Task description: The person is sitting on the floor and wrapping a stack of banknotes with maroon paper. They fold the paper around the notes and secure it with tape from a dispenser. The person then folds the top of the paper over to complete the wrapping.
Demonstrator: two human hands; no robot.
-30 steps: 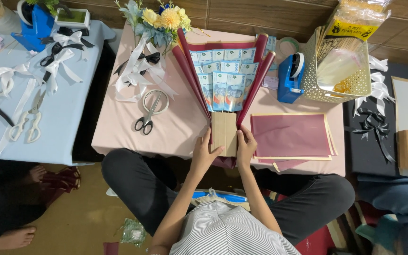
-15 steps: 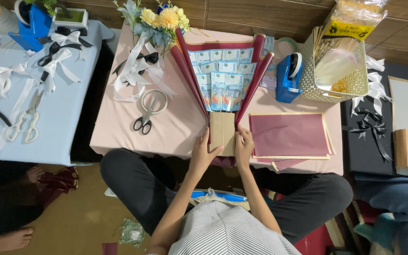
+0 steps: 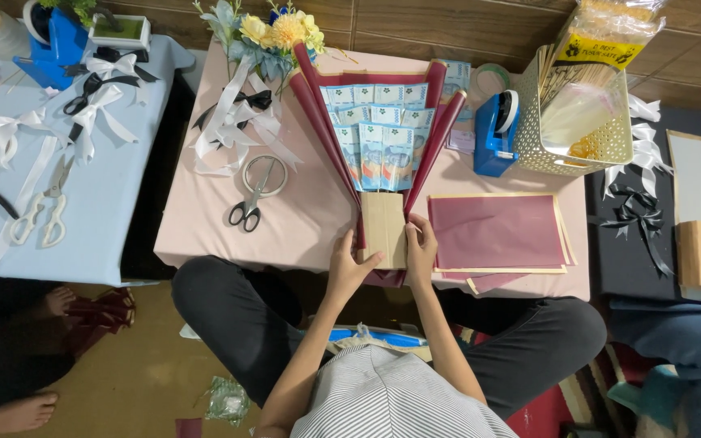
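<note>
Little has shifted since the earlier frames: both hands remain on the tan cardboard handle (image 3: 384,229) of the banknote bouquet (image 3: 379,134) at centre frame, on the pink table (image 3: 196,219). Left hand (image 3: 349,268) clasps the handle's left edge, fingers curled on it; right hand (image 3: 420,247) presses the right edge, fingers together. Maroon paper sheets (image 3: 496,233) lie just right; scissors (image 3: 251,199) left of centre.
</note>
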